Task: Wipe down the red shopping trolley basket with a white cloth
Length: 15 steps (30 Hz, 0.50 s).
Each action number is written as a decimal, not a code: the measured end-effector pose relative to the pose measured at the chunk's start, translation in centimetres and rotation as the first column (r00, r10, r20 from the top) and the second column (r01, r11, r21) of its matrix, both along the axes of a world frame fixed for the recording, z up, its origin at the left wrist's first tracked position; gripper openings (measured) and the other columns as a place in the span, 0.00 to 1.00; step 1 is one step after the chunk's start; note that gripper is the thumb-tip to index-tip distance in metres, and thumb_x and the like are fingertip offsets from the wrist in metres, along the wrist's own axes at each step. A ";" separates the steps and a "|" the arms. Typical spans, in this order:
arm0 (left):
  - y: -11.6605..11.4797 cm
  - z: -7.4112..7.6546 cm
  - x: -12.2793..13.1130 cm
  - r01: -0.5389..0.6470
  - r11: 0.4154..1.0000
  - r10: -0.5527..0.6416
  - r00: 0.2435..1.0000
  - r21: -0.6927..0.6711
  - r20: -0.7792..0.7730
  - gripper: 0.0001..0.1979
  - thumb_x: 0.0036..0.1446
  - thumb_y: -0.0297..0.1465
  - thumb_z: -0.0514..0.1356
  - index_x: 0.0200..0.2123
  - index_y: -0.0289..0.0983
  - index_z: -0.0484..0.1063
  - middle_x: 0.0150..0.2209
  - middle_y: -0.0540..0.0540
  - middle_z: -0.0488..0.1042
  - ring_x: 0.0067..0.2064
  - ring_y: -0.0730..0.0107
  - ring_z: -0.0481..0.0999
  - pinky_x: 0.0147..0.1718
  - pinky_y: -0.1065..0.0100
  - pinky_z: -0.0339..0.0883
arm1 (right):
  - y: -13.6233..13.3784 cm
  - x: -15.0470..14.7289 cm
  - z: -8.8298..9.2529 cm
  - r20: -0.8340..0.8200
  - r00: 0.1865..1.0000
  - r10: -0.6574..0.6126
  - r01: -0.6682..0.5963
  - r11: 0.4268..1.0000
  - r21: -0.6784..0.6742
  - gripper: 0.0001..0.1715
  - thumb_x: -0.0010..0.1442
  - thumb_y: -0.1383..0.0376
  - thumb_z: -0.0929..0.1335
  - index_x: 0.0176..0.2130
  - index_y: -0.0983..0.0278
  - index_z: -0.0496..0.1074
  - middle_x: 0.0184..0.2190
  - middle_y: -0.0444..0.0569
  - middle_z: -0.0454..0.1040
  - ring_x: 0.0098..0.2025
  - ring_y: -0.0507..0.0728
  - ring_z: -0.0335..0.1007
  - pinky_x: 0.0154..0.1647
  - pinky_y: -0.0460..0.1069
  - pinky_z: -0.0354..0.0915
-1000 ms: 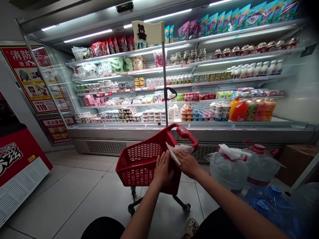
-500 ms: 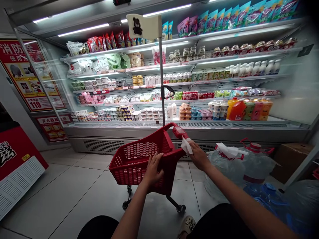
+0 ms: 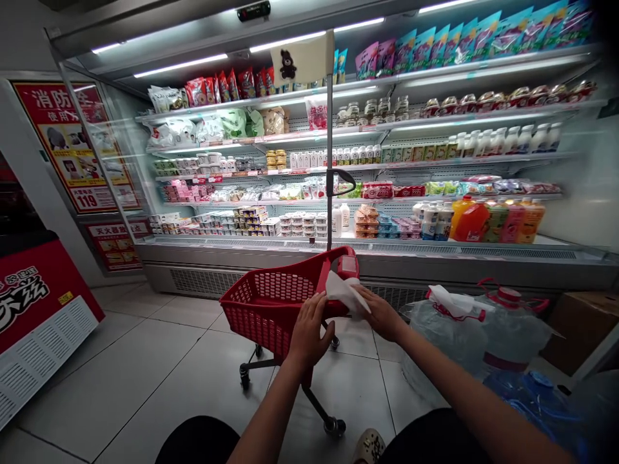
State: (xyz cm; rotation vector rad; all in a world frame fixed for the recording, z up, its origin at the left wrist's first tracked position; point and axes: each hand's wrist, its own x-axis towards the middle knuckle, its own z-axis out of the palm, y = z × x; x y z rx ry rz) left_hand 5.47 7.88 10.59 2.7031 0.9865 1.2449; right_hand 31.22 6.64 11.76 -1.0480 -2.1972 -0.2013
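A small red plastic shopping cart [image 3: 264,325] stands in front of me on dark legs with wheels. My left hand [image 3: 309,332] lies on the cart's near side at the rim, fingers stretched out and holding nothing. With fingers closed on a white tissue [image 3: 344,295], my right hand [image 3: 380,312] presses it against the cart just below the handle [image 3: 349,264]. The tissue covers part of the cart there and hides some of my fingertips. A grey pole [image 3: 329,148] rises behind the cart, bearing a cream flag with a bear [image 3: 288,64].
A refrigerated display [image 3: 483,254] full of packaged goods spans the back. Large water jugs [image 3: 445,341] in plastic and a cardboard box [image 3: 580,322] stand at right. On the left is a red freezer [image 3: 53,316]. My shoe [image 3: 370,446] rests on the tiled floor.
The cart has turned, its handle end swinging nearer my hands. The tissue has moved left and down from beside the handle, and now spreads wider. My left hand has shifted right along the rim.
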 end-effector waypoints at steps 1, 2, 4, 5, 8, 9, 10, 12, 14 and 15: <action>-0.1 0.1 -0.2 -0.004 1.000 0.004 1.000 0.001 0.008 0.32 0.66 0.30 0.56 0.71 0.43 0.55 0.70 0.42 0.64 0.72 0.55 0.62 0.71 0.48 0.56 | 0.9 0.6 -0.2 -0.031 0.998 -0.050 0.049 0.999 -0.018 0.32 0.77 0.56 0.54 0.73 0.60 0.59 0.69 0.54 0.67 0.73 0.62 0.58 0.73 0.63 0.60; -0.1 0.1 -0.4 -0.005 1.000 0.005 1.000 0.002 0.007 0.31 0.65 0.29 0.56 0.70 0.43 0.57 0.69 0.42 0.66 0.70 0.55 0.64 0.70 0.48 0.58 | 2.0 1.2 -0.3 -0.049 0.994 -0.094 0.093 0.995 -0.034 0.32 0.77 0.56 0.54 0.74 0.59 0.58 0.70 0.54 0.66 0.73 0.62 0.57 0.73 0.63 0.59; -0.2 0.2 -1.0 -0.007 1.000 0.007 1.000 0.001 0.005 0.31 0.63 0.29 0.57 0.69 0.44 0.60 0.68 0.43 0.68 0.68 0.55 0.67 0.69 0.49 0.61 | 4.0 2.1 -0.3 -0.040 0.988 -0.150 0.148 0.988 -0.054 0.32 0.77 0.56 0.54 0.74 0.58 0.58 0.71 0.54 0.64 0.74 0.62 0.56 0.73 0.64 0.58; -0.3 0.3 -1.2 -0.012 1.000 0.012 1.000 0.001 0.010 0.30 0.63 0.29 0.57 0.68 0.44 0.61 0.67 0.44 0.69 0.67 0.55 0.68 0.68 0.49 0.62 | 4.9 2.4 -0.3 -0.025 0.985 -0.169 0.167 0.984 -0.059 0.32 0.77 0.56 0.53 0.74 0.59 0.58 0.71 0.54 0.64 0.74 0.63 0.56 0.73 0.65 0.58; -0.6 0.6 -1.2 -0.043 0.999 0.043 0.999 -0.002 0.032 0.29 0.63 0.30 0.58 0.67 0.44 0.63 0.65 0.43 0.72 0.66 0.53 0.70 0.67 0.47 0.63 | 6.6 2.6 0.1 0.009 0.976 -0.219 0.219 0.973 -0.071 0.33 0.77 0.54 0.52 0.73 0.61 0.59 0.70 0.56 0.65 0.73 0.64 0.58 0.72 0.65 0.59; -0.7 0.6 -1.1 -0.056 0.998 0.056 0.998 -0.006 0.035 0.27 0.64 0.32 0.58 0.67 0.44 0.64 0.64 0.43 0.73 0.65 0.53 0.71 0.67 0.47 0.63 | 6.7 2.6 0.2 0.010 0.974 -0.227 0.227 0.971 -0.071 0.33 0.77 0.54 0.52 0.74 0.60 0.59 0.70 0.54 0.65 0.73 0.63 0.58 0.72 0.65 0.60; -0.7 0.7 -0.9 -0.066 0.998 0.066 0.997 -0.011 0.035 0.26 0.66 0.33 0.58 0.66 0.44 0.65 0.63 0.43 0.74 0.64 0.52 0.72 0.66 0.46 0.64 | 6.6 2.6 0.3 0.010 0.974 -0.226 0.226 0.972 -0.067 0.33 0.77 0.53 0.52 0.74 0.58 0.58 0.70 0.53 0.65 0.73 0.63 0.58 0.71 0.64 0.61; -0.7 0.7 -0.4 -0.071 0.997 0.072 0.997 -0.023 0.033 0.24 0.69 0.37 0.57 0.66 0.44 0.66 0.63 0.42 0.74 0.64 0.51 0.72 0.66 0.45 0.64 | 5.8 2.7 0.4 0.024 0.979 -0.201 0.202 0.978 -0.057 0.33 0.77 0.53 0.53 0.74 0.56 0.57 0.71 0.49 0.64 0.73 0.62 0.58 0.71 0.62 0.63; -0.6 0.5 0.1 -0.058 0.998 0.059 0.998 -0.028 0.033 0.22 0.71 0.39 0.56 0.64 0.44 0.67 0.66 0.42 0.71 0.67 0.51 0.69 0.68 0.44 0.61 | 4.9 3.0 0.7 0.063 0.983 -0.171 0.176 0.982 -0.066 0.32 0.77 0.53 0.54 0.74 0.56 0.58 0.71 0.49 0.64 0.73 0.61 0.58 0.71 0.61 0.63; -0.6 0.3 0.2 -0.046 0.998 0.047 0.998 -0.029 0.035 0.20 0.71 0.39 0.56 0.63 0.43 0.68 0.67 0.42 0.70 0.69 0.52 0.67 0.69 0.43 0.59 | 4.6 3.2 1.0 0.093 0.983 -0.159 0.166 0.983 -0.078 0.32 0.77 0.53 0.55 0.73 0.57 0.59 0.71 0.49 0.64 0.73 0.61 0.58 0.71 0.61 0.62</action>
